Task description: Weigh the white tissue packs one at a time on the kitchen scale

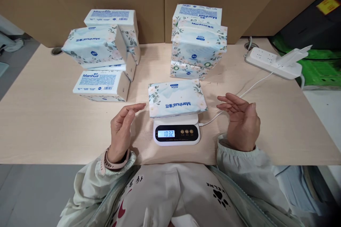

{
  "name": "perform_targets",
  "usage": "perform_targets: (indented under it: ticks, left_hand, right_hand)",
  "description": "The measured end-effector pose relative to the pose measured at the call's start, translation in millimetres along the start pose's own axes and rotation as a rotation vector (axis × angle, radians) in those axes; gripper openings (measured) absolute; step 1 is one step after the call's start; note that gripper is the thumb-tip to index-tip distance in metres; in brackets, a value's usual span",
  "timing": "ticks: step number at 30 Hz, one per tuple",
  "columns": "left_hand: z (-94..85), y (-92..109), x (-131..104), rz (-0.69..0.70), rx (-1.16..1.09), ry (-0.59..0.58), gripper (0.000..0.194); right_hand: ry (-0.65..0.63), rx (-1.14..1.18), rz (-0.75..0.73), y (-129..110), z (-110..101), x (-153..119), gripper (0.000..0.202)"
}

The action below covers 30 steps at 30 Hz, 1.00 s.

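Pale wooden desk, tissue pack on a small scale, left hand and right hand on either side, both grips released, more packs stacked far left and far right

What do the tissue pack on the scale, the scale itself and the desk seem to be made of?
Tissue pack: soft plastic film, slightly glossy, printed with flowers; it creases at the ends.
Scale: smooth white hard plastic, with a glossy black panel, probably also plastic.
Desk: pale wood-grain surface, matte, probably laminate rather than solid wood.
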<state>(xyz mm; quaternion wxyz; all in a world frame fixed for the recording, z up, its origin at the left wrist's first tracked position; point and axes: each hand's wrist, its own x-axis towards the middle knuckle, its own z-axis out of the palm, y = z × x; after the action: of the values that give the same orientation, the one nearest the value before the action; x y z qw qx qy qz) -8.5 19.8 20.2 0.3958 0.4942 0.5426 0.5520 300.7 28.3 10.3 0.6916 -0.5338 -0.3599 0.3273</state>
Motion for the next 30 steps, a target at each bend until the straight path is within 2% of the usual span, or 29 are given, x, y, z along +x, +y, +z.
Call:
perform_targets:
  ticks: [12,17,21,23,27,30]
  left_hand:
    - [-3.0,0,-1,0.052,0.0,-0.057,0.025]
    - [-3.2,0,-3,0.064,0.04,-0.108,0.032]
    - [1.8,2,1,0.003,0.01,-0.252,0.045]
    - [8.3,8,8,-0.019,-0.036,-0.317,0.049]
    - [26.5,33,33,-0.013,-0.137,-0.353,0.059]
    - [35.9,51,52,0.076,-0.177,-0.352,0.064]
  right_hand:
    - [-0.13,-0.106,0.031,0,-5,-6,0.051]
    - [-0.329,-0.208,-0.034,8,-8,-7,0.048]
    - [-0.582,-0.287,-0.045,13,-2,-5,0.066]
    - [-0.655,-0.307,-0.08,12,3,-1,0.07]
    - [-0.595,-0.315,-0.242,-2,16,18,0.077]
    - [-0.563,-0.359,-0.395,-20,30,33,0.075]
